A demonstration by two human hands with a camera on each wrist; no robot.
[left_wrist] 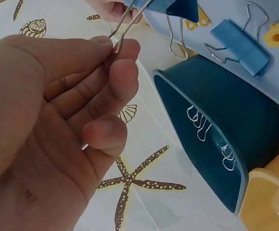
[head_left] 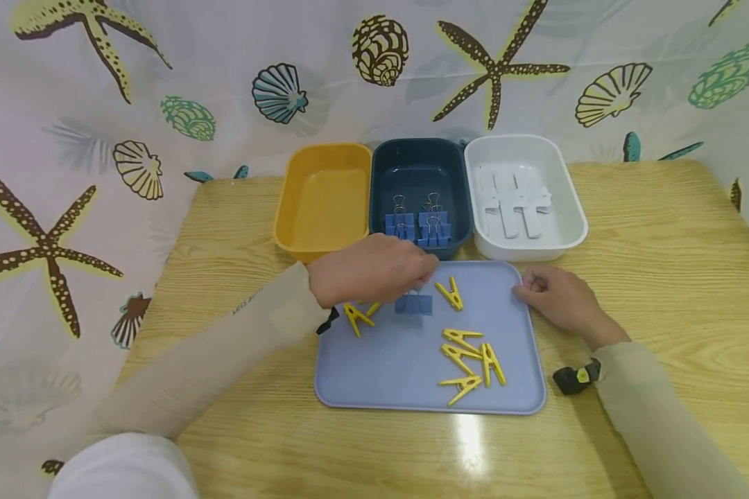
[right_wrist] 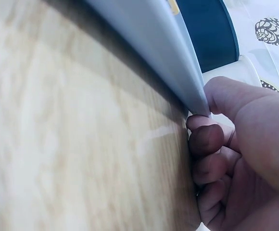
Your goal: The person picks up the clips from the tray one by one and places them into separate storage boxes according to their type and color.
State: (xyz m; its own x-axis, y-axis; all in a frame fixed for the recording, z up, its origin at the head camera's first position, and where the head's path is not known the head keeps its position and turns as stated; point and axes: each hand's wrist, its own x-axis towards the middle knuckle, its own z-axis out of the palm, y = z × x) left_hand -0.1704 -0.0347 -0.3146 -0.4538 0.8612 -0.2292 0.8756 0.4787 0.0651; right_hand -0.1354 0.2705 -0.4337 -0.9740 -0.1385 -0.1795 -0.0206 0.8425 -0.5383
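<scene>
My left hand (head_left: 374, 267) is over the back of the grey-blue tray (head_left: 381, 381), in front of the dark blue bin (head_left: 421, 151). Between thumb and fingertips it pinches a wire handle of a blue binder clip (left_wrist: 171, 6), seen at the top of the left wrist view. A second blue binder clip (left_wrist: 240, 48) lies on the tray. Several yellow clothespins (head_left: 462, 352) are spread over the tray. At the tray's back right corner, my right hand (head_left: 558, 298) grips the rim, thumb above and curled fingers below.
Several blue binder clips (head_left: 435, 230) lie in the dark blue bin. Left of it stands a yellow bin (head_left: 327, 197); on its right, a white bin (head_left: 568, 232) holds flat white pieces (head_left: 517, 208). All stand on a wooden table (head_left: 661, 277) before a shell-patterned cloth (head_left: 337, 41).
</scene>
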